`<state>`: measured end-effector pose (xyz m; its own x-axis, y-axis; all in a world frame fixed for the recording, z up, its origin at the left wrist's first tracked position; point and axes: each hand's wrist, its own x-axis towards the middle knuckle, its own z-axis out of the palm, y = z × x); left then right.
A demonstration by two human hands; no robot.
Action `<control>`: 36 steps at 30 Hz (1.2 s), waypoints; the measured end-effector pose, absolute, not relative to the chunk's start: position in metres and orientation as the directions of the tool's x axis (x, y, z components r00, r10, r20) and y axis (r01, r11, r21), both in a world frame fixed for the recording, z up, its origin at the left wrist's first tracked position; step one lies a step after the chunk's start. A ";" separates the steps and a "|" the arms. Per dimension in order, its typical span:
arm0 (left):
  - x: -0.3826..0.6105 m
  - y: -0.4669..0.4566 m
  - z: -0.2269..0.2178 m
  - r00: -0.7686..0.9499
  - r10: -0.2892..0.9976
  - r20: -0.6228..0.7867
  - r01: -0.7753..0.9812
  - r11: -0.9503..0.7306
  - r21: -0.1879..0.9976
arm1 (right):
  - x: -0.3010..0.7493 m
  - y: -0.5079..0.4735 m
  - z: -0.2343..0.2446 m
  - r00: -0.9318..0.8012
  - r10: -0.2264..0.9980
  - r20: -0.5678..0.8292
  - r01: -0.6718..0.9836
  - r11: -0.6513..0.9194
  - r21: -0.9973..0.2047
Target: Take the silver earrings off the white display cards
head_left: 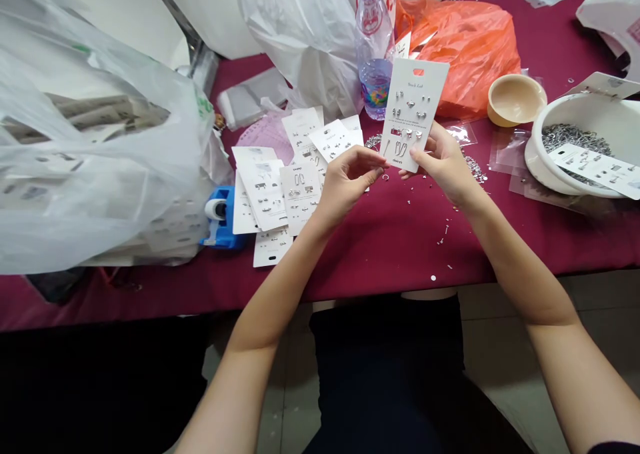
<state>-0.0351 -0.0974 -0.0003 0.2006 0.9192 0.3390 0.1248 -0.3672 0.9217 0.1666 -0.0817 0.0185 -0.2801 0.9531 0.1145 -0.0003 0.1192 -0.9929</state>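
My right hand (443,164) holds a white earring card (414,111) upright by its lower edge, over the maroon tablecloth (400,234). Several small silver earrings are fixed to the card. My left hand (347,181) is just left of the card's bottom corner, its fingers pinched on a small silver hoop earring (385,176). A loose pile of finished earring cards (285,187) lies on the cloth to the left of my left hand.
A large clear plastic bag (90,147) of cards fills the left. A blue tape dispenser (220,217), a water bottle (375,47), an orange bag (470,41), a beige bowl (516,99) and a white basin (543,161) of metal parts stand around. Small parts are scattered on the cloth.
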 end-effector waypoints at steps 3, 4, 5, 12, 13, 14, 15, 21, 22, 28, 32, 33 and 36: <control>-0.034 -0.098 -0.002 0.168 0.882 0.441 0.146 -0.465 0.873 | 0.159 -0.088 0.020 -0.314 0.945 0.097 -0.028 0.093 -0.995; -0.035 -0.098 -0.003 0.169 0.872 0.460 0.158 -0.485 0.860 | 0.157 -0.090 0.021 -0.327 0.940 0.094 -0.038 0.087 -0.996; -0.035 -0.098 -0.002 0.170 0.863 0.476 0.173 -0.502 0.848 | 0.155 -0.092 0.021 -0.340 0.936 0.093 -0.047 0.082 -0.996; -0.029 -0.105 -0.005 0.081 0.816 0.572 0.367 -0.558 0.744 | 0.142 -0.102 0.018 -0.376 0.923 0.080 -0.089 0.050 -0.995; -0.027 -0.106 -0.006 0.076 0.809 0.583 0.380 -0.564 0.733 | 0.140 -0.104 0.017 -0.384 0.920 0.082 -0.102 0.046 -0.994; -0.025 -0.107 -0.008 0.074 0.802 0.593 0.386 -0.572 0.724 | 0.138 -0.106 0.017 -0.394 0.915 0.085 -0.114 0.043 -0.993; -0.024 -0.108 -0.009 0.073 0.793 0.605 0.388 -0.581 0.715 | 0.137 -0.107 0.017 -0.401 0.912 0.087 -0.124 0.040 -0.992; -0.024 -0.109 -0.012 0.103 0.764 0.637 0.461 -0.604 0.650 | 0.132 -0.110 0.015 -0.404 0.911 0.087 -0.146 0.029 -0.989; -0.024 -0.109 -0.012 0.109 0.754 0.648 0.465 -0.615 0.637 | 0.132 -0.110 0.015 -0.401 0.912 0.089 -0.149 0.031 -0.988; -0.025 -0.110 -0.011 0.109 0.722 0.683 0.516 -0.628 0.582 | 0.133 -0.110 0.011 -0.405 0.908 0.112 -0.124 0.067 -0.990; -0.025 -0.111 -0.014 0.162 0.705 0.691 0.585 -0.632 0.508 | 0.133 -0.110 0.009 -0.424 0.902 0.085 -0.086 0.053 -0.995; -0.025 -0.111 -0.015 0.168 0.704 0.690 0.592 -0.632 0.500 | 0.133 -0.109 0.008 -0.428 0.900 0.076 -0.104 0.035 -0.994; -0.025 -0.110 -0.018 0.183 0.684 0.706 0.577 -0.657 0.486 | 0.134 -0.107 0.009 -0.440 0.897 0.044 -0.159 -0.030 -0.987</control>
<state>-0.0245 -0.1098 -0.0180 0.1831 0.6837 0.7064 0.5768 -0.6566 0.4860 0.1335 -0.1072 0.0086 -0.4398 0.8970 0.0437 -0.1588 -0.0297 -0.9869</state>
